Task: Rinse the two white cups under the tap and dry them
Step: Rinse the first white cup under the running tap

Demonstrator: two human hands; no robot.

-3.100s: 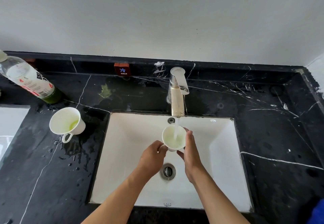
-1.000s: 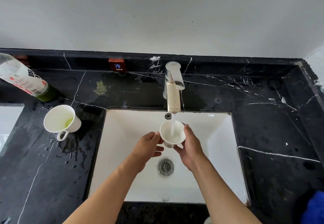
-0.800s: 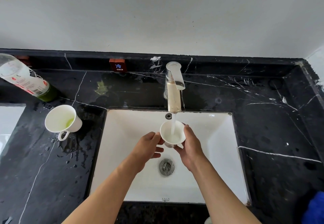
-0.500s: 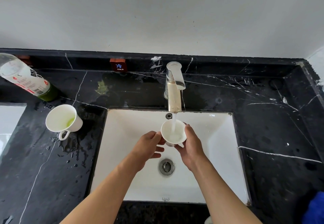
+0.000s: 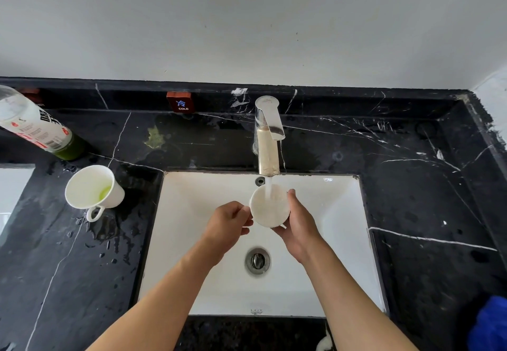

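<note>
One white cup [image 5: 269, 208] is held over the white sink [image 5: 340, 213] under the tap [image 5: 267, 142], and running water falls into it. My right hand [image 5: 299, 227] wraps the cup's right side and bottom. My left hand [image 5: 229, 223] has curled fingers at the cup's left side; the handle is hidden there. The other white cup [image 5: 92, 188] stands on the black counter to the left of the sink, with a little green liquid inside and its handle toward me.
A clear bottle [image 5: 35, 128] with a red and white label and green liquid stands at the far left. Water drops lie on the black marble counter [image 5: 68, 268] near the left cup. A blue cloth [image 5: 491, 326] shows at the bottom right. A second white basin's edge [image 5: 11, 186] is at left.
The cup has tilted a little toward me under the stream. Both hands stay at the cup in nearly the same place over the sink.
</note>
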